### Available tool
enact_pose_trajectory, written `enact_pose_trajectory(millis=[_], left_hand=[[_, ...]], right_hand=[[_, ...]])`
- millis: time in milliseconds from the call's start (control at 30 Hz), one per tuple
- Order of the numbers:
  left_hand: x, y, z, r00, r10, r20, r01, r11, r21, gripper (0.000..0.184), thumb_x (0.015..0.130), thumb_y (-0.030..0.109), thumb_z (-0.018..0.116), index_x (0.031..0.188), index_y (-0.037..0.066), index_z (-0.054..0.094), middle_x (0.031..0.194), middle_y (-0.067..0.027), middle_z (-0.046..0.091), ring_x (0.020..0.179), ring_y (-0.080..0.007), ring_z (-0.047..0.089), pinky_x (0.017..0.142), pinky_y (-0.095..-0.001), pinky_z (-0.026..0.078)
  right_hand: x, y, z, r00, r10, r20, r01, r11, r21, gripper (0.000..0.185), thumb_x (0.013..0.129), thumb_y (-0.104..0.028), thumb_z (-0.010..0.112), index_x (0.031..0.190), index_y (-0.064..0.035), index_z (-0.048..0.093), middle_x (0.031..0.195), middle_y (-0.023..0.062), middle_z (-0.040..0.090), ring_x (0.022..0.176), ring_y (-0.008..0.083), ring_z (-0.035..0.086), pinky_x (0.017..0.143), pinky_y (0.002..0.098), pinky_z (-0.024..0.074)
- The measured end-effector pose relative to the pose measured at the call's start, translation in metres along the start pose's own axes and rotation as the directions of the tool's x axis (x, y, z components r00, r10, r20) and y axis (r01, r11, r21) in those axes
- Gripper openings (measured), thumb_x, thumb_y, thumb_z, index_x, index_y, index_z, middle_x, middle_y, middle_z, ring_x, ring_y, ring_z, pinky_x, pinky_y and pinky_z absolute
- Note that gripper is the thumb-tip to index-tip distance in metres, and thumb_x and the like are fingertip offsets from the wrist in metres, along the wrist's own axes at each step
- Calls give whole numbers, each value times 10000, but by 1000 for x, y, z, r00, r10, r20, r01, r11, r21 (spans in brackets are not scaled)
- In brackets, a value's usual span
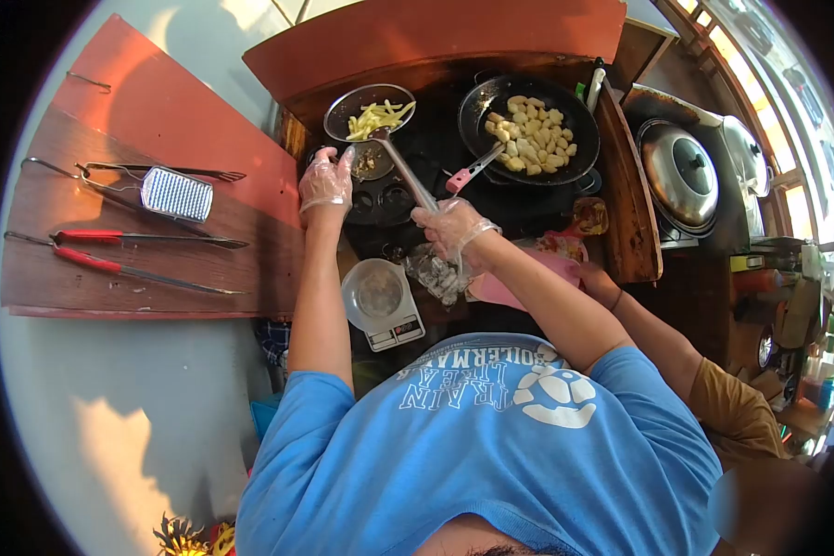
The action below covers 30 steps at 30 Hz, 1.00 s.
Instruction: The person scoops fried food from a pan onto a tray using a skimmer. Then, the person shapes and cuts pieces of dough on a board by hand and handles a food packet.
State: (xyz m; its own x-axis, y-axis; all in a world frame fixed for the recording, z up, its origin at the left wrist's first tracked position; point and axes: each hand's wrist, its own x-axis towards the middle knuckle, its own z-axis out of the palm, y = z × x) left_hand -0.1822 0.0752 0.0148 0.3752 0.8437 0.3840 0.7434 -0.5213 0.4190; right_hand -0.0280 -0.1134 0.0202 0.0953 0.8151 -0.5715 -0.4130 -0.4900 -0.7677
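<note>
My left hand (326, 183), in a clear plastic glove, is at the stove's left side. Its fingers curl near a dark edge; what they grip is hidden. My right hand (454, 227), gloved too, is closed around the long metal handle of a utensil (408, 174). The utensil's far end reaches a wire strainer (327, 115) holding pale yellow sticks (377, 117) that look like fries. Below the strainer lies a dark pan surface with crumbs (372, 162). To the right, a black wok (584, 120) holds pale chunks (533, 139), and a pink-handled utensil (473, 170) leans in it.
A kitchen scale (394, 329) carries a clear bowl (372, 289) beside a crumpled plastic bag (435, 271). Another person's hand (599, 284) is by a pink item (528, 278). A grater (177, 194) and tongs (148, 250) hang left. A lidded pot (678, 167) stands right.
</note>
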Motion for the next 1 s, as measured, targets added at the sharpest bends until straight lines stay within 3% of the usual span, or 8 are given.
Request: enact_pose_trajectory(millis=[367,500,600,667,700,767,867,1000], left_hand=[[-49,-4,-22,992,-96,-82,89,993,-81,741,813,515,721,1278,-20,505,913,-196,678,851,-360,659,797,-464,496],[-75,33,-58,918,-109,-382,84,993,-83,581,799,444,773,1117,-13,608,870,-152,656,764,-263,625,722,-387,503],[-97,77,-50,987,-128,-101,81,924,-374,372,907,352,683,1027,2,655,859,-92,681,774,-141,620,707,-301,501],[-104,111,-30,954,-35,297,258,600,-757,374,950,316,628,1119,-18,626,962,-88,690,846,-161,640,764,-300,510],[-105,121,-11,870,-74,488,491,233,-839,339,947,279,635,1139,2,601,1001,-100,685,865,-171,640,774,-311,518],[-98,155,-14,696,-191,692,698,-44,-715,280,945,230,636,1132,29,581,960,-82,667,836,-165,630,759,-308,524],[-96,157,-1,766,-113,632,610,-180,-772,252,944,165,629,1120,3,549,971,-119,662,806,-156,619,732,-301,535],[-97,168,-3,809,-106,578,542,-244,-804,243,944,75,583,1174,21,527,877,-69,601,771,-158,606,702,-287,533]], right_hand=[[-8,4,-8,999,-41,7,41,998,-42,261,870,-224,706,745,-81,526,599,-4,490,432,103,435,393,263,368],[-12,2,-12,998,-39,41,40,999,-12,252,861,-206,708,737,-72,534,600,6,504,438,113,454,388,268,364],[-22,1,-12,994,-78,71,81,996,-40,250,851,-198,707,713,-68,543,598,23,526,447,119,476,386,276,360],[-34,-3,-11,984,-166,68,176,963,-203,210,844,-191,675,731,-34,593,609,62,574,494,162,542,429,314,410],[-29,3,-15,827,-517,221,529,581,-619,261,870,-276,566,869,-20,613,748,193,638,661,359,631,622,456,499],[-31,10,-14,818,-568,88,518,662,-541,261,870,-271,521,933,-37,620,894,246,649,830,443,626,761,499,494],[-48,-10,-24,731,-629,265,592,391,-705,282,866,-259,512,949,-10,614,918,269,647,840,449,632,776,501,504],[-87,-36,-41,852,-404,332,494,413,-765,322,861,-300,543,963,-13,649,904,237,676,864,410,649,776,472,527]])
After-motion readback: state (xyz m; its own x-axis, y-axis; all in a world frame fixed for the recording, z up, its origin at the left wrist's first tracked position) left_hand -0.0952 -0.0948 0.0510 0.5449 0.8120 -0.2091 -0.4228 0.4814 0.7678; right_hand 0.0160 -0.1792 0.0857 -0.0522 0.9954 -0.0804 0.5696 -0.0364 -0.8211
